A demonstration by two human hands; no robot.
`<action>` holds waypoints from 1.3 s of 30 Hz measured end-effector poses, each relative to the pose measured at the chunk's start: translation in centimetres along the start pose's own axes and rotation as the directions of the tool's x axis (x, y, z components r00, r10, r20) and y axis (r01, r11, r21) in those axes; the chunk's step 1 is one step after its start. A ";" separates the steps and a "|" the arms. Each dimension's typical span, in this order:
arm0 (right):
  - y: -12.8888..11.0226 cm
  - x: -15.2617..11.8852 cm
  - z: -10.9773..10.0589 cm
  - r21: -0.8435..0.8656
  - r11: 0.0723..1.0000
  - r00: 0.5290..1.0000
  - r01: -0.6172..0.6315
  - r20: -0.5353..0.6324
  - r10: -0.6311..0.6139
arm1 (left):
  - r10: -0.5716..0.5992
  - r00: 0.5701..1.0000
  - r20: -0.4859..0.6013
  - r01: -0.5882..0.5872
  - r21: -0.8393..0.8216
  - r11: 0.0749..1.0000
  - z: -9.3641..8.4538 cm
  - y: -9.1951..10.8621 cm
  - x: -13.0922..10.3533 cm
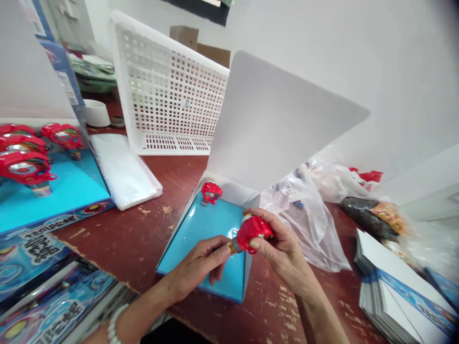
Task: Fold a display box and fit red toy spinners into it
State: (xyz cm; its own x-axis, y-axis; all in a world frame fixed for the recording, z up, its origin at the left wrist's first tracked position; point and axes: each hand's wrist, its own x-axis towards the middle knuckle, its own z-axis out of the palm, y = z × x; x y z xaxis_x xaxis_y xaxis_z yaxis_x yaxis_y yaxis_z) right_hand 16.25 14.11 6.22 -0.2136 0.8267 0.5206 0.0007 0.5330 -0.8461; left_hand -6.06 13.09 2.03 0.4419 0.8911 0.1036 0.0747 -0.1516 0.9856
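Both hands hold one red plastic toy [253,231] with a grey and gold stem, tilted above a small open display box [193,220] with a blue inner floor. My left hand [197,265] pinches the stem's end between thumb and fingers. Around the red round body, my right hand [283,246] is closed, with the thumb on its near side. A similar red toy [212,192] stands upright at the far left corner of the box. The box's white lid [279,119] is raised behind it.
A larger open box [53,208] with several red toys [23,167] stands at left, beside a stack of clear bags [125,172]. Behind is a white perforated basket [172,91]. Plastic bags [304,215] and folded cartons [394,291] lie at right on the worn red table [154,243].
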 end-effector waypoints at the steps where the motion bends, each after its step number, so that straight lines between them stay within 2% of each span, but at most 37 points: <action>1: 0.2 0.3 -0.1 -0.043 0.999 0.997 0.020 -0.079 -0.023 | 0.121 0.987 -0.109 -0.103 0.157 0.982 -0.4 0.3 0.1; 2: 0.6 0.7 -0.1 -0.103 0.994 0.985 0.043 -0.164 -0.060 | 0.297 0.930 -0.214 -0.210 0.352 0.912 -1.1 0.8 0.4; 3: 1.1 1.4 -0.1 -0.179 0.982 0.965 0.065 -0.238 -0.108 | 0.492 0.827 -0.274 -0.283 0.553 0.784 -1.9 1.4 0.8; 4: 1.9 2.1 0.0 -0.262 0.961 0.943 0.087 -0.288 -0.164 | 0.653 0.706 -0.275 -0.297 0.722 0.625 -2.8 1.9 1.4; 5: 2.8 2.9 0.3 -0.342 0.933 0.927 0.113 -0.302 -0.223 | 0.758 0.608 -0.236 -0.262 0.842 0.472 -3.8 2.4 2.2; 6: 3.9 3.8 0.6 -0.407 0.902 0.920 0.143 -0.281 -0.273 | 0.802 0.568 -0.185 -0.194 0.917 0.349 -4.8 2.8 3.1; 7: 4.9 4.6 1.1 -0.454 0.873 0.920 0.181 -0.235 -0.313 | 0.803 0.577 -0.147 -0.116 0.959 0.259 -5.7 3.1 4.0; 9: 6.9 5.8 2.2 -0.497 0.828 0.918 0.258 -0.140 -0.371 | 0.734 0.665 -0.136 0.002 0.984 0.180 -7.2 3.1 6.0; 10: 7.5 6.2 2.6 -0.506 0.814 0.915 0.286 -0.109 -0.389 | 0.680 0.720 -0.138 0.011 0.982 0.188 -7.8 3.0 6.8; 12: 8.1 6.5 2.8 -0.518 0.796 0.916 0.314 -0.056 -0.398 | 0.576 0.810 -0.111 -0.060 0.961 0.269 -8.5 2.4 8.0; 13: 8.1 6.6 2.6 -0.521 0.792 0.922 0.319 -0.022 -0.386 | 0.545 0.834 -0.089 -0.105 0.944 0.314 -8.7 2.2 8.3; 15: 7.7 7.1 1.8 -0.520 0.797 0.942 0.308 0.050 -0.332 | 0.514 0.855 -0.061 -0.157 0.916 0.370 -8.8 1.9 8.6; 18: 7.2 9.1 1.2 -0.544 0.799 0.967 0.257 0.145 -0.212 | 0.492 0.866 -0.088 -0.130 0.911 0.391 -8.6 1.9 8.5; 21: 7.4 11.0 2.5 -0.605 0.764 0.972 0.225 0.196 -0.131 | 0.503 0.857 -0.112 -0.099 0.922 0.374 -8.5 1.8 8.5; 23: 7.5 11.0 3.5 -0.677 0.709 0.980 0.200 0.151 -0.132 | 0.518 0.844 -0.138 -0.056 0.938 0.341 -8.5 1.7 8.6; 26: 7.4 8.1 3.3 -0.743 0.637 0.960 0.205 0.026 -0.278 | 0.510 0.846 -0.156 -0.001 0.956 0.293 -8.5 1.9 8.5; 28: 7.9 4.9 1.4 -0.732 0.654 0.906 0.189 -0.127 -0.404 | 0.536 0.832 -0.144 0.021 0.973 0.230 -8.2 2.3 8.3; 29: 8.3 3.3 0.2 -0.728 0.672 0.882 0.137 -0.219 -0.418 | 0.571 0.809 -0.142 0.040 0.982 0.186 -7.9 2.4 8.2; 31: 9.8 0.5 -2.1 -0.739 0.671 0.882 -0.060 -0.354 -0.310 | 0.659 0.740 -0.137 0.094 0.991 0.100 -7.2 2.6 8.0; 33: 11.5 -1.0 -3.6 -0.777 0.588 0.929 -0.225 -0.353 -0.112 | 0.729 0.674 -0.120 0.124 0.991 0.048 -6.5 2.6 7.9; 34: 12.4 -1.2 -3.9 -0.803 0.536 0.947 -0.259 -0.319 -0.020 | 0.750 0.653 -0.106 0.122 0.992 0.034 -6.1 2.6 7.9; 36: 13.9 -0.8 -3.9 -0.839 0.465 0.957 -0.284 -0.274 0.091 | 0.761 0.644 -0.073 0.095 0.995 0.014 -5.7 2.3 8.0; 39: 14.9 0.6 -3.5 -0.836 0.437 0.943 -0.332 -0.298 0.146 | 0.747 0.664 -0.018 0.059 0.998 -0.028 -5.8 2.0 8.0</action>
State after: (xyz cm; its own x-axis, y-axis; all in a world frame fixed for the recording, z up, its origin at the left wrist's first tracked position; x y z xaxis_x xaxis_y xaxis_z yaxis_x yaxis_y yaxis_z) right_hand 19.55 23.15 -5.64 0.0900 0.9116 0.4012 0.8878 0.1092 -0.4471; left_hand -7.56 22.42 5.60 0.3329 0.4865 0.8078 0.9161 -0.3697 -0.1549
